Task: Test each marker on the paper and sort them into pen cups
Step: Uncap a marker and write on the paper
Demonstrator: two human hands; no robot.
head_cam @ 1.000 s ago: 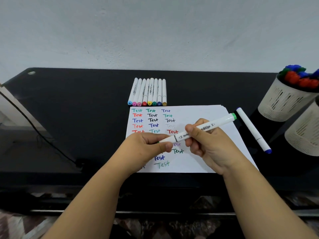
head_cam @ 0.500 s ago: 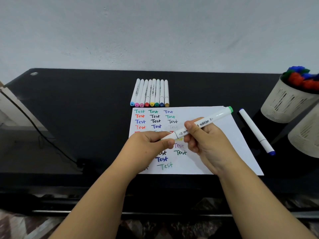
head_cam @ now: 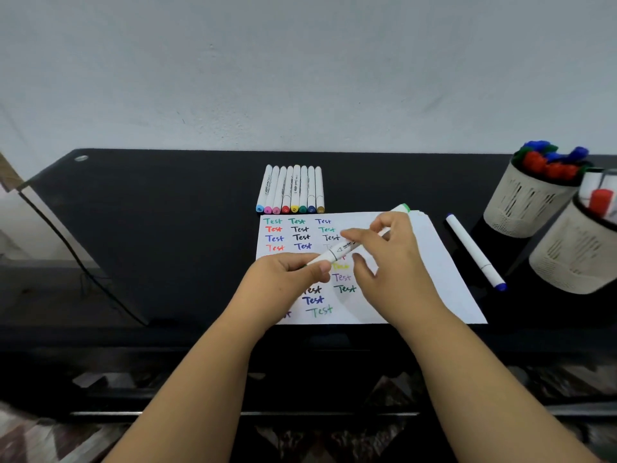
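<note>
The black table (head_cam: 167, 228) carries paper (head_cam: 434, 279), eight markers (head_cam: 290, 190), a blue-capped marker (head_cam: 474, 250), and two pen cups (head_cam: 524, 202).

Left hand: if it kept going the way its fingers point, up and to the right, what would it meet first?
Probably the right hand, just past the left hand along the green marker that both hold. Depth is unclear, so it might slip underneath.

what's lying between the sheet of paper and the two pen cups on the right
In the head view, one white marker with a blue cap lies on the black table between the paper and the pen cups, apart from both.
</note>
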